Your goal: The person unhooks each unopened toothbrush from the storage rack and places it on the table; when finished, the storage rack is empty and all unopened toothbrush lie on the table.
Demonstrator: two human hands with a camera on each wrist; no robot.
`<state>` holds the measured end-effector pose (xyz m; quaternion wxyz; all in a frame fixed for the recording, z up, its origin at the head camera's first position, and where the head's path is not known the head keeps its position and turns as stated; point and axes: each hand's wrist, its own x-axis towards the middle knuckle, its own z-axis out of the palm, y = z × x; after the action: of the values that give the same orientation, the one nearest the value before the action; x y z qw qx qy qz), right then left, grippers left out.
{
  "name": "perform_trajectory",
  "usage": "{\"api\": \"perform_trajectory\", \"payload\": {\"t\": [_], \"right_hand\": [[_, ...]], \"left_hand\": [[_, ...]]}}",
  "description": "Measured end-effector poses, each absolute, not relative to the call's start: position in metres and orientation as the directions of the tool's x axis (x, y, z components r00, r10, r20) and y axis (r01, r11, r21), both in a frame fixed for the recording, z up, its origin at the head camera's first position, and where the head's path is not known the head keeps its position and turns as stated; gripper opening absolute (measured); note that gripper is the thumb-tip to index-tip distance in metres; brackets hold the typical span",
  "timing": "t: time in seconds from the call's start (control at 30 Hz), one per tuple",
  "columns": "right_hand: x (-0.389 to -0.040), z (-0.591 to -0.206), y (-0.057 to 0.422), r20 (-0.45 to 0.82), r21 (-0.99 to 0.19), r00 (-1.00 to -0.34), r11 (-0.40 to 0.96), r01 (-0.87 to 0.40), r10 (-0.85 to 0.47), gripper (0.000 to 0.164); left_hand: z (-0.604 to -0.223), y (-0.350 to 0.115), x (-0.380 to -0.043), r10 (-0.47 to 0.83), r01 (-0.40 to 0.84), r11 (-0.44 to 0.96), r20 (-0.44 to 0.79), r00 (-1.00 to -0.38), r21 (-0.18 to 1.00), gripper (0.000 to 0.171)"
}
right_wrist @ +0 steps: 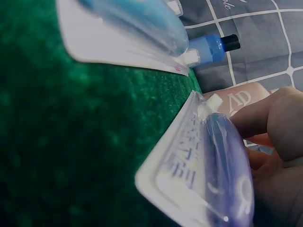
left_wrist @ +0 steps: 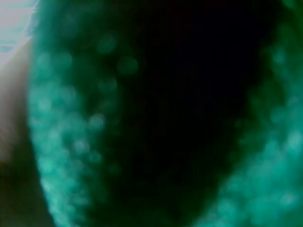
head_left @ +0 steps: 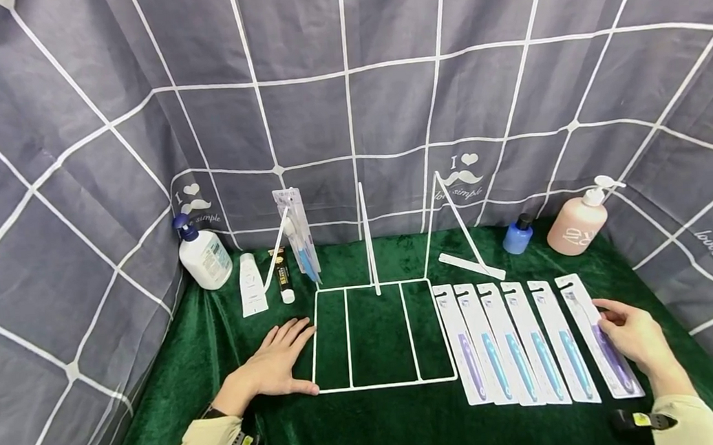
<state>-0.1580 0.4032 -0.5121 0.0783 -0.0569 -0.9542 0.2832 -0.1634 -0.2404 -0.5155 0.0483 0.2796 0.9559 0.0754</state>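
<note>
At the right, my right hand (head_left: 637, 335) grips the edge of a purple toothbrush pack (head_left: 599, 336). In the right wrist view, the thumb and fingers (right_wrist: 289, 125) sit at the side of that pack's purple blister (right_wrist: 227, 165). Several more toothbrush packs (head_left: 506, 343) lie in a slightly fanned row to its left, one purple and the others blue. My left hand (head_left: 279, 362) lies spread on the green cloth, touching the left side of a white wire rack (head_left: 348, 337). A blue toothbrush pack (head_left: 298, 233) hangs on the rack's left arm. The left wrist view is blurred and dark.
Behind the left hand are a white tube (head_left: 252, 285), a black tube (head_left: 282, 276) and a blue-topped pump bottle (head_left: 205, 257). At the back right stand a blue bottle (head_left: 517, 235) and a pink pump bottle (head_left: 577, 224). A grey checked curtain (head_left: 398, 109) encloses the table.
</note>
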Motion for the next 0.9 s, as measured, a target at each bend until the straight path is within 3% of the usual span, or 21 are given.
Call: {"api": "perform_trajectory", "payload": {"t": [0.43,0.9], "right_hand": [[-0.159,-0.507,0.403,0.102,-0.421,-0.989,0.906,0.054,0.107,0.032],[-0.16,-0.5,0.395,0.051,-0.374,-0.976,0.91,0.178,0.211,0.032]], "left_hand": [[-0.514,-0.239,-0.163,0.541,0.525,0.833,-0.058,-0.839,0.176,0.111],[-0.514,-0.239,-0.163,0.544,0.53,0.828,-0.036,-0.838,0.186,0.111]]}}
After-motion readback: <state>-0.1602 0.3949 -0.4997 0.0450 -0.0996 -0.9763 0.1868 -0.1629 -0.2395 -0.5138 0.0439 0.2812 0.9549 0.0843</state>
